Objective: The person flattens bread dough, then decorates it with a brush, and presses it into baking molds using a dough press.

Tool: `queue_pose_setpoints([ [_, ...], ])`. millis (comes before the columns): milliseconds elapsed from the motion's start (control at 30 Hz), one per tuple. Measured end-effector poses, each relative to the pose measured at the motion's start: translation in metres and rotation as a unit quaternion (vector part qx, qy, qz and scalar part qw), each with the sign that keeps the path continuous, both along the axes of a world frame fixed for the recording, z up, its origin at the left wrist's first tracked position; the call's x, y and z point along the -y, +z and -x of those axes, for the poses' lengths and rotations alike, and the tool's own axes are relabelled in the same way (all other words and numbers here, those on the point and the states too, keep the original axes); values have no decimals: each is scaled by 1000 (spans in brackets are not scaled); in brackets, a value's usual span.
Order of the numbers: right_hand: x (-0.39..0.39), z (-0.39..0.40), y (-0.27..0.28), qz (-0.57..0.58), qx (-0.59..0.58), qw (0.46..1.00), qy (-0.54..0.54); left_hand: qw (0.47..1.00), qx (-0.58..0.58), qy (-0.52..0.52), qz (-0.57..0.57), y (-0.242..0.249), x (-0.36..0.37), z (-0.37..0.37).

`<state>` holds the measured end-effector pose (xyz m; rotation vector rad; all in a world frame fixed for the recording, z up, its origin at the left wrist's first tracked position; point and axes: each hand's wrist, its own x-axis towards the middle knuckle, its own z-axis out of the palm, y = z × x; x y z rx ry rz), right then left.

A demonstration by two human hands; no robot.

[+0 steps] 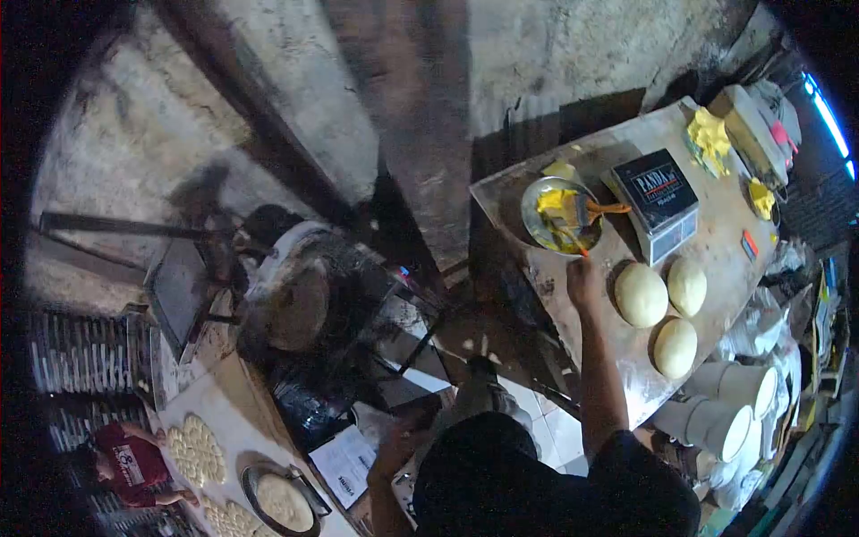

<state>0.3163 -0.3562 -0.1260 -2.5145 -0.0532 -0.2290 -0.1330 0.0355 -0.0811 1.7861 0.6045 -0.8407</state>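
My right hand (586, 285) is closed at the front edge of a metal bowl (531, 221), around the end of a thin orange-handled tool (574, 242) that reaches into the bowl. A soft yellow mass like margarine (555, 201) lies in the bowl. A wide brush (583, 210) with an orange-brown handle rests across the bowl's rim. To the right of my hand sit three smooth, pale dough balls (641, 295) on the floury table (559, 309). My left hand (398, 447) hangs low on the other side, dim and blurred, near a printed white sack or sheet (344, 465).
A black-topped PANDA box (658, 188) stands behind the dough balls. More yellow fat (709, 139) lies at the far end, with white buckets (716, 425) beside the table. At lower left, a person in a red shirt (130, 465) works by shaped dough pieces (197, 450) and a round pan (284, 503).
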Motion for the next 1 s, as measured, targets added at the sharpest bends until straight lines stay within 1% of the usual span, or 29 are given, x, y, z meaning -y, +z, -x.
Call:
queue_pose_setpoints([
  [33, -1, -25, 1, 27, 26, 999, -24, 998, 7, -17, 66, 15, 23, -37],
  [67, -2, -50, 3, 53, 50, 996, -50, 994, 20, -20, 107, 36, 40, -69],
  [100, -1, -66, -6, 130, 86, 986, -52, 992, 51, -2, 114, 73, 54, -104],
  [133, -2, -79, -20, 205, 124, 970, -51, 992, 104, 45, 64, 112, 67, -126],
  [167, -3, -89, -34, 276, 163, 946, -50, 983, 159, 90, 12, 132, 75, -139],
  [200, -4, -93, -45, 277, 160, 947, -35, 971, 219, 19, -88, 114, 56, -124],
  [233, -4, -94, -55, 278, 156, 948, -23, 941, 276, -55, -186, 86, 23, -95],
  [267, -4, -97, -60, 258, 121, 958, -9, 928, 239, -56, -281, 66, 3, -69],
  [300, -3, -99, -64, 238, 85, 967, 2, 941, 200, 14, -273, 77, -8, -53],
  [333, -2, -105, -62, 197, 18, 980, 16, 948, 152, 88, -264, 95, -13, -52],
  [367, -5, -105, -51, 174, 11, 985, 12, 951, 87, 118, -271, 110, -17, -52],
  [433, -12, -104, -24, 128, -2, 992, 3, 942, 47, 170, -287, 91, -36, -14],
  [500, -18, -111, -13, 125, -69, 989, -29, 945, 142, 87, -280, 68, -43, 12],
  [533, -6, -119, -51, 169, -37, 985, 3, 941, 192, 45, -276, 61, -45, 19],
  [633, 12, -134, -61, 137, -92, 985, 40, 964, 100, 164, -183, 63, -37, 25],
  [667, 14, -130, -53, 76, -60, 994, 58, 953, 96, 183, -220, 73, -35, 31],
  [700, 16, -116, -40, 16, -30, 996, 77, 939, 120, 182, -266, 66, -44, 53],
  [733, 15, -99, -26, -117, -93, 986, 78, 922, 142, 182, -311, 56, -58, 88],
  [767, 5, -62, 11, -285, -185, 938, 63, 902, 162, 182, -356, 48, -73, 120],
  [800, -9, -19, 45, -439, -273, 855, 46, 886, 141, 229, -379, 46, -87, 146],
  [833, -19, 11, 43, -427, -247, 857, 150, 866, 119, 276, -400, 44, -102, 173],
  [867, -33, 47, 55, -490, -297, 807, 140, 842, 94, 324, -421, 42, -113, 202],
  [900, -56, 87, 67, -565, -354, 739, 96, 834, 79, 314, -446, 56, -123, 211],
  [933, -81, 123, 77, -607, -387, 691, 72, 829, 90, 296, -465, 55, -142, 238],
  [967, -113, 158, 92, -621, -412, 663, 65, 823, 100, 278, -485, 55, -160, 265],
  [1000, -147, 197, 112, -618, -420, 659, 91, 787, 89, 323, -518, 34, -187, 288],
])
